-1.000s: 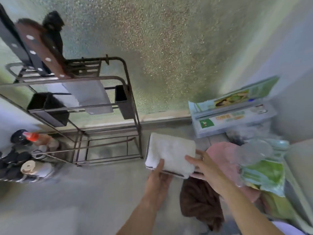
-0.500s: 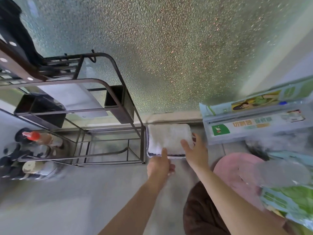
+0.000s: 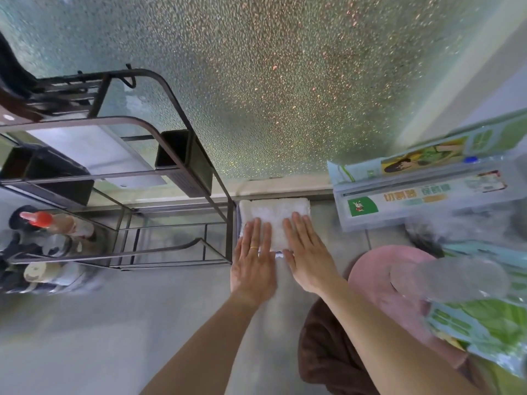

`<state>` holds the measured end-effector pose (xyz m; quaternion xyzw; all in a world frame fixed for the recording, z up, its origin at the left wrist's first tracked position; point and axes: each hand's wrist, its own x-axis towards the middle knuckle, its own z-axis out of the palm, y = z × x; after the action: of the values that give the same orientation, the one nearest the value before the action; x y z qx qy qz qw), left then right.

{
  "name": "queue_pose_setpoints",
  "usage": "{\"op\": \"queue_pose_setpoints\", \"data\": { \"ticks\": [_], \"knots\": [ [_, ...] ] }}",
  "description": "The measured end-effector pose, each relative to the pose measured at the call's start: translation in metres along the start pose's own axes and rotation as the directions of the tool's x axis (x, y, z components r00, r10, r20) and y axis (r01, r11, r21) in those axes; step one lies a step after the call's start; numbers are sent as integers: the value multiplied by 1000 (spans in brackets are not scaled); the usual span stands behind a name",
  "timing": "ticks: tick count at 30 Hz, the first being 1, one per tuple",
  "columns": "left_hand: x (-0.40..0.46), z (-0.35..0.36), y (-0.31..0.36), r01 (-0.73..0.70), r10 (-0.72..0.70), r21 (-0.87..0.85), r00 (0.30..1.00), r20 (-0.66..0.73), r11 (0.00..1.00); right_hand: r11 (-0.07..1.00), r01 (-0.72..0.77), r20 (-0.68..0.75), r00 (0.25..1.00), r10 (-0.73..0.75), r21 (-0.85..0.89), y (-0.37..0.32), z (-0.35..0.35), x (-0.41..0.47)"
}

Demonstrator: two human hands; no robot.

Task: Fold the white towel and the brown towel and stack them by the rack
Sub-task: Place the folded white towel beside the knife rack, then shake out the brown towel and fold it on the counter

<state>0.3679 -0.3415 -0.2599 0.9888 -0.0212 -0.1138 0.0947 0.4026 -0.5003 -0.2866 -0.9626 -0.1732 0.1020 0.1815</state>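
The folded white towel (image 3: 273, 213) lies flat on the grey counter, pushed against the window ledge and right beside the dark metal rack (image 3: 182, 166). My left hand (image 3: 253, 260) and my right hand (image 3: 306, 252) both rest flat on the towel's near half, fingers spread, gripping nothing. The brown towel (image 3: 328, 352) lies crumpled on the counter near the bottom edge, under my right forearm, partly hidden by it.
Several bottles (image 3: 42, 223) stand left of the rack. A cling-film box (image 3: 427, 201) lies at the right by the window. A pink round pad (image 3: 379, 277) and plastic bags (image 3: 484, 323) crowd the right side. Frosted glass (image 3: 271, 81) forms the back wall.
Both hands carried the folded white towel from the counter's middle back to the ledge beside the rack, set it down and let go; they now press flat on top.
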Motion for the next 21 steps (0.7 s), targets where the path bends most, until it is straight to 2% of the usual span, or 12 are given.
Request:
{"op": "queue_pose_setpoints", "data": {
  "ticks": [3, 5, 6, 8, 10, 11, 13, 14, 16, 19, 21],
  "knots": [
    [-9, -10, 10, -19, 17, -18, 994, -104, 1000, 998, -3, -22, 1000, 5, 70, -1, -21, -8],
    [-28, -9, 17, -129, 125, -9, 973, -193, 992, 990, -44, -70, 996, 54, 137, -3, -38, -31],
    [-40, -6, 22, -199, 192, -15, 958, -212, 980, 986, -62, -93, 993, 77, 154, -2, -43, -46],
    [-65, 7, 36, -272, 255, -98, 954, -154, 957, 993, -68, -122, 989, 79, 94, 1, -46, -78],
    [-85, 17, 53, -171, 169, -203, 985, -27, 964, 997, -61, -58, 997, 59, -37, 8, -40, -103],
    [-92, 20, 61, -73, 91, -244, 994, 64, 967, 992, -63, 0, 998, 63, -106, 11, -38, -113],
    [-101, 25, 74, 144, -60, -337, 967, 248, 930, 971, -57, 95, 992, 80, -230, 17, -33, -125],
    [-103, 28, 77, 223, -106, -389, 948, 299, 894, 958, -44, 110, 991, 78, -283, 18, -32, -128],
    [-106, 30, 80, 287, -134, -463, 932, 336, 839, 936, -4, 108, 993, 45, -351, 18, -33, -130],
    [-108, 24, 75, 354, -164, -536, 915, 370, 767, 937, 0, 129, 990, 48, -350, 14, -38, -129],
    [-111, 15, 66, 352, -141, -600, 919, 369, 719, 979, -86, 129, 986, 110, -183, 9, -47, -130]
  ]
}}
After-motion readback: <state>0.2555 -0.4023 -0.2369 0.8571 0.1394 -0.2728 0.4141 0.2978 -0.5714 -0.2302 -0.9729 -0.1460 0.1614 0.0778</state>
